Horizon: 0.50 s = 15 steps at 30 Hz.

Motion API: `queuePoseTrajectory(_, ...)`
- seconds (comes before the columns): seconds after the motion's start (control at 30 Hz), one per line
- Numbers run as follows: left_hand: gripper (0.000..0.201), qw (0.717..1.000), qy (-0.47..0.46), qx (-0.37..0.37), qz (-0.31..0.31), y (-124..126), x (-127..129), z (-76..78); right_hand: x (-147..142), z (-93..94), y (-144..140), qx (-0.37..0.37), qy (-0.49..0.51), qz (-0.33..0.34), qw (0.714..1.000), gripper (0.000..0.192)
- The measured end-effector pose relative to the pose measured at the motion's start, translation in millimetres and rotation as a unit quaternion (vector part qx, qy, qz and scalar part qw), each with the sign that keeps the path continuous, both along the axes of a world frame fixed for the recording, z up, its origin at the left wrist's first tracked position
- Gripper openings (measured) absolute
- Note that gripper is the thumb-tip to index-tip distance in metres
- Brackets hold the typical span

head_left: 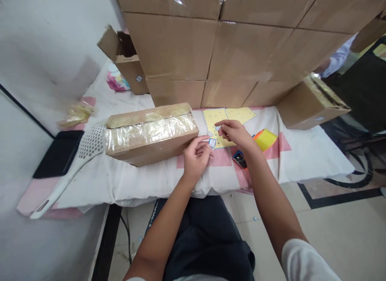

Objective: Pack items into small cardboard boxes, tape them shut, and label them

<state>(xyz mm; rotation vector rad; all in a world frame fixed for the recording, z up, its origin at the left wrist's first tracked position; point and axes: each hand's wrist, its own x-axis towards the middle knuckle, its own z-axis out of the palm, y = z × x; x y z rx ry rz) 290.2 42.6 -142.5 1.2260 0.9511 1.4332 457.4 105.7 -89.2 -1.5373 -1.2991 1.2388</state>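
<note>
Between the thumb and fingers of my left hand (196, 155) is a small white sticker (212, 143) with a blue edge. My right hand (233, 133) is just to the right, its index finger stretched out and its other fingers curled. A second small blue-and-white sticker (217, 128) shows between that index finger and the thumb. Under and behind my hands lies a yellow dotted sheet (211, 115), partly covered by them. Left of my left hand, a taped cardboard box (157, 148) lies on the table, its top seam under clear shiny tape.
A yellow tape dispenser (265, 139) sits beside my right forearm. Stacked cartons (241, 51) wall off the back. Another box (312, 104) stands right, an opened box (132, 73) back left. A white skimmer (75, 164) and black tablet-like object (58, 154) lie left. Someone's sleeve (340, 55) shows behind.
</note>
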Motion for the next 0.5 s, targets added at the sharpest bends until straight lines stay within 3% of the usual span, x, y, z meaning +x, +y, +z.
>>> queuePoseTrajectory(0.27, 0.028, 0.993, 0.098, 0.065, 0.027, 0.6, -0.2, -2.1, -18.3, -6.8, -35.3, 0.04, 0.19, 0.049, 0.98, 0.029)
queuePoseTrajectory(0.5, 0.023, 0.953, 0.219, 0.169, 0.121, 1.1, 2.7, -2.4, -17.3, -15.8, -53.8, 0.077, 0.183, 0.076, 0.977, 0.035)
